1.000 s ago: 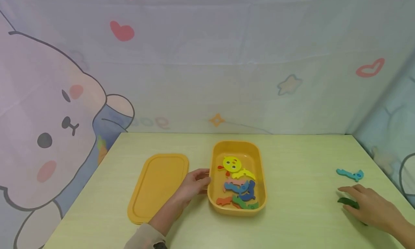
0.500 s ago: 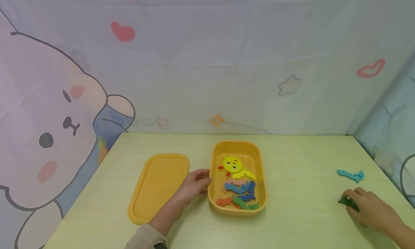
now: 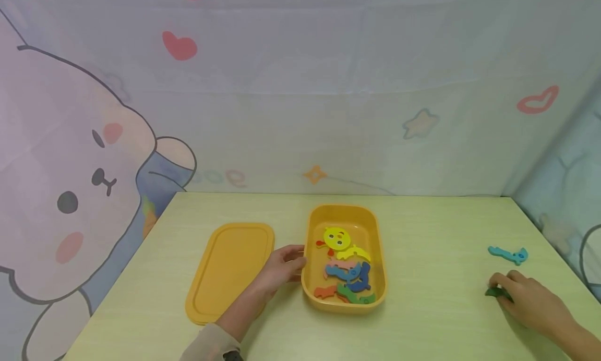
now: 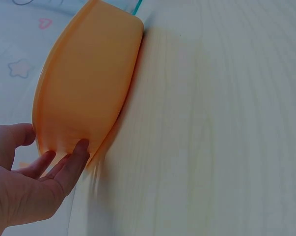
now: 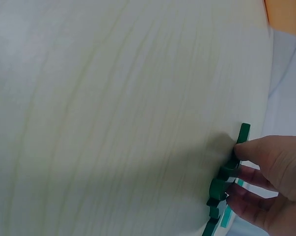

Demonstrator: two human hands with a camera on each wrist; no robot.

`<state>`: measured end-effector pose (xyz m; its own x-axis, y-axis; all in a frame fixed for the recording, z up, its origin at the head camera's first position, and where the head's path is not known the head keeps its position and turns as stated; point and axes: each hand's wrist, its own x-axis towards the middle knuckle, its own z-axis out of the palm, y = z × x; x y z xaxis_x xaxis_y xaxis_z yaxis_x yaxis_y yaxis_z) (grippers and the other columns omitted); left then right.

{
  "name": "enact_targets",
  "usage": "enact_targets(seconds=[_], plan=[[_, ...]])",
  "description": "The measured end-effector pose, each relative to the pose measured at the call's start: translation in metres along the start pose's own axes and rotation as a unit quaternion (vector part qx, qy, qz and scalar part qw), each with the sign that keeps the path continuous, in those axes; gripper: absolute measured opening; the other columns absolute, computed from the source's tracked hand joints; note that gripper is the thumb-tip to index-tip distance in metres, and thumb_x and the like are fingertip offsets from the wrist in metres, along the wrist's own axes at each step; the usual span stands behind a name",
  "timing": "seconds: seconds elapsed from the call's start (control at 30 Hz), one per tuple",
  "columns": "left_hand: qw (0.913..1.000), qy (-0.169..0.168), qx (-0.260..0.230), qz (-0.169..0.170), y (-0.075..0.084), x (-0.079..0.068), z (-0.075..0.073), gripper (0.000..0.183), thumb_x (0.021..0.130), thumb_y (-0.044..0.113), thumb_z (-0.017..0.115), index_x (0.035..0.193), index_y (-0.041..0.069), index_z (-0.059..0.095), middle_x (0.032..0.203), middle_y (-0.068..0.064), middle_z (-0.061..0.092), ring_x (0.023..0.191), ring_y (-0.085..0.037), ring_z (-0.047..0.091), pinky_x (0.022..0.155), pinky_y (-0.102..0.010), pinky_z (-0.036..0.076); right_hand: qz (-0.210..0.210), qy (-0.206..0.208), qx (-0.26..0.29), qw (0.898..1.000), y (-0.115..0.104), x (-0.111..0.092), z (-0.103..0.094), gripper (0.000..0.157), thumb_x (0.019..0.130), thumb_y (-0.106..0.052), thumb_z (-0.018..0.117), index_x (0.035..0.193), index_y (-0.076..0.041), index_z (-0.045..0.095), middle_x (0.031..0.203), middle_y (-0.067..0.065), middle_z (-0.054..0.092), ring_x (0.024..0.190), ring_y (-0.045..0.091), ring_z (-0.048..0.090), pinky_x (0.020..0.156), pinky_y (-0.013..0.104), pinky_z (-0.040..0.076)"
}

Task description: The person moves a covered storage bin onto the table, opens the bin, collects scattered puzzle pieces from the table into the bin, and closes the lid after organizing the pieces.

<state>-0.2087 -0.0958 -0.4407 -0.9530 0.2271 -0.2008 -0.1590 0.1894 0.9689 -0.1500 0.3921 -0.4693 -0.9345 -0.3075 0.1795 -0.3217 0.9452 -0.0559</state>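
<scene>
My left hand (image 3: 280,269) is at the left wall of a yellow-orange plastic box (image 3: 381,277); in the left wrist view its fairly straight fingertips (image 4: 82,145) touch the outer wall, the thumb near the rim. Over at the table's right side, my right hand (image 3: 532,301) pinches a dark green wavy toy piece (image 3: 499,292) between thumb and fingers. The right wrist view shows the green toy piece (image 5: 218,189) at or just above the tabletop; I cannot tell which. Beyond that hand lies a light-blue toy piece (image 3: 508,254).
In the box are a yellow smiling face piece (image 3: 337,238) with red-tipped feelers and several coloured wavy pieces, including a dark blue one (image 3: 361,278). A matching lid (image 3: 231,272) lies flat left of the box, partly behind the left forearm. A patterned cloth (image 3: 300,89) hangs behind the table.
The right hand's extended index finger has curled in, and the fingers now pinch the green piece, which has shifted slightly left. The left hand and box stay put.
</scene>
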Motion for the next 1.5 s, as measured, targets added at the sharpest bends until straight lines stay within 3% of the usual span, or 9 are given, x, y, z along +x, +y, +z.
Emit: enact_targets(seconds=[0.5,0.9,1.1,1.27,1.5], plan=[[0.9999,0.003,0.008,-0.008,0.007,-0.001,0.001,0.044,0.092,0.018,0.054,0.133,0.005,0.046,0.126,-0.016,0.053,0.1,-0.024,0.06,0.08,-0.036,0.054,-0.017,0.024,0.022,0.999,-0.007,0.003,0.001,0.028,0.071,-0.007,0.074,0.089,-0.022,0.058,0.076,-0.006,0.047,0.053,-0.001,0.04,0.045,0.018,0.035],[1.0,0.001,0.004,-0.006,0.004,-0.002,0.0,0.044,0.093,0.017,0.053,0.133,0.003,0.045,0.126,-0.017,0.053,0.099,-0.025,0.06,0.079,-0.036,0.054,-0.062,0.078,0.014,0.995,-0.006,0.007,0.006,0.036,0.065,-0.003,0.078,0.088,-0.021,0.058,0.074,-0.009,0.044,0.056,-0.004,0.035,0.046,0.018,0.033],[1.0,0.004,0.003,-0.001,0.003,-0.002,0.001,0.044,0.092,0.015,0.053,0.132,0.001,0.045,0.123,-0.018,0.054,0.097,-0.024,0.061,0.078,-0.035,0.055,-0.099,0.115,0.016,0.988,-0.004,0.014,0.006,0.044,0.058,0.007,0.078,0.09,-0.015,0.057,0.073,-0.004,0.045,0.053,-0.004,0.031,0.045,0.017,0.03],[1.0,0.003,0.0,0.004,0.001,-0.003,0.001,0.044,0.091,0.015,0.053,0.131,0.0,0.045,0.122,-0.019,0.054,0.096,-0.025,0.061,0.077,-0.034,0.055,-0.11,0.122,0.023,0.986,-0.004,0.02,0.004,0.047,0.056,0.01,0.078,0.091,-0.013,0.057,0.072,-0.003,0.043,0.053,-0.004,0.029,0.044,0.016,0.028],[1.0,0.002,-0.003,0.007,0.001,-0.002,0.001,0.045,0.091,0.015,0.054,0.132,0.0,0.045,0.124,-0.019,0.053,0.098,-0.025,0.061,0.077,-0.034,0.055,-0.11,0.115,0.024,0.987,-0.009,0.031,-0.004,0.039,0.062,0.006,0.077,0.091,-0.013,0.058,0.071,-0.004,0.045,0.055,-0.003,0.032,0.045,0.017,0.029]])
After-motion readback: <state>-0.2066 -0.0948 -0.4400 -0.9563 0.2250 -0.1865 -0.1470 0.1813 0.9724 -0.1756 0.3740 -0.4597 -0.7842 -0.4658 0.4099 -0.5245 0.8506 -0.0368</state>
